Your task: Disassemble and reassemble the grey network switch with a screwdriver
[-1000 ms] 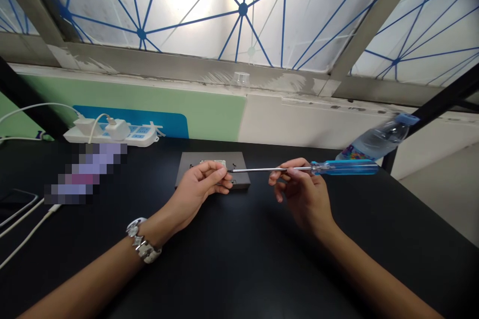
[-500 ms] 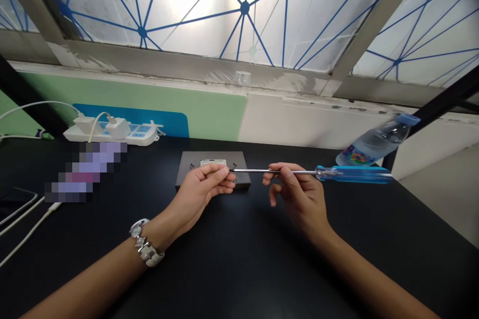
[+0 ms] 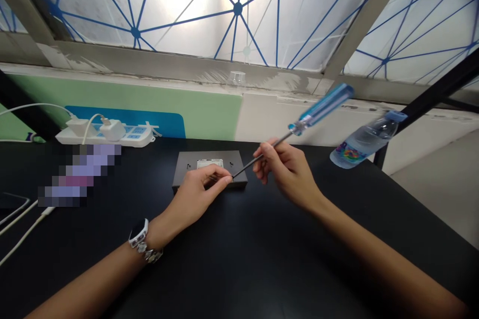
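A flat grey box [image 3: 187,165] with a small white label lies on the black table [image 3: 239,259]. My left hand [image 3: 200,192] rests at the box's near right part, its fingers pinched together right at the tip of a screwdriver; what they pinch is too small to see. My right hand [image 3: 286,172] grips the metal shaft of the screwdriver [image 3: 318,108], whose blue see-through handle tilts up and to the right. A watch sits on my left wrist.
A white power strip [image 3: 108,134] with plugged chargers and cables lies at the back left. A water bottle [image 3: 364,138] lies tilted at the back right. A blurred-out object [image 3: 78,177] sits on the left, with a phone edge and white cable near it. The table's right edge drops to the floor.
The screwdriver has swung from level to steeply tilted, handle raised up and to the right. My right hand slid closer to the tip. My left hand lowered slightly onto the box.
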Available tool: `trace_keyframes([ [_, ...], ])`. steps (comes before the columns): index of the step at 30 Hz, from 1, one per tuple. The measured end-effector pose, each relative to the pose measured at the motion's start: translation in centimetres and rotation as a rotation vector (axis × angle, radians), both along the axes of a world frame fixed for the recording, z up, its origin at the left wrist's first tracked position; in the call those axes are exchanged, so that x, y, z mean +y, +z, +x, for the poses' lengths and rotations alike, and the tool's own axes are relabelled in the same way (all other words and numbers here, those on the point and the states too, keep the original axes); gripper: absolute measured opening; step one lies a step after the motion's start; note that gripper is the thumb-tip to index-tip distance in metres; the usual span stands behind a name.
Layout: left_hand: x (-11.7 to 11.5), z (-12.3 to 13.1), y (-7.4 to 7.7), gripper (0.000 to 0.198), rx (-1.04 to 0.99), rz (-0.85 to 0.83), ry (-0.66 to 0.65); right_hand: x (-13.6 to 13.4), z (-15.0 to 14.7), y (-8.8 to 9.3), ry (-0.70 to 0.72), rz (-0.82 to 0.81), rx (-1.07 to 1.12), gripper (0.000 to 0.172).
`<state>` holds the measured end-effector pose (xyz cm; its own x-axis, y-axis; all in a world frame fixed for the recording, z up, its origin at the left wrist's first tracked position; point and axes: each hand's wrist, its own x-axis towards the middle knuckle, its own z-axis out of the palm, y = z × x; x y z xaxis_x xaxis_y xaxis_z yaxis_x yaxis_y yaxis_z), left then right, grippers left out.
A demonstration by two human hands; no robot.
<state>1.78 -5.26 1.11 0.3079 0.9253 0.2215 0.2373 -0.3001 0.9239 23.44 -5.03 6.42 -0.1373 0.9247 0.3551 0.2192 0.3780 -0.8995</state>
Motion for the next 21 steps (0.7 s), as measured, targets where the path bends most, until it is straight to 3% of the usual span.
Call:
trace_keyframes([
  [4, 0.2, -0.1, -0.1, 0.014, 0.093, 0.143, -0.003, 1.4, -1.3, 2.2, 0.054, 0.125, -0.332, 0.035],
  [8, 0.7, -0.4, -0.4, 0.014, 0.144, 0.215, -0.005, 1.9, -2.6, 2.6, 0.038, 0.224, -0.526, 0.031],
  [21, 0.9, -0.4, -0.5, 0.016, 0.216, 0.282, -0.006, 1.9, -2.2, 1.3, 0.073, 0.169, -0.518, 0.032],
])
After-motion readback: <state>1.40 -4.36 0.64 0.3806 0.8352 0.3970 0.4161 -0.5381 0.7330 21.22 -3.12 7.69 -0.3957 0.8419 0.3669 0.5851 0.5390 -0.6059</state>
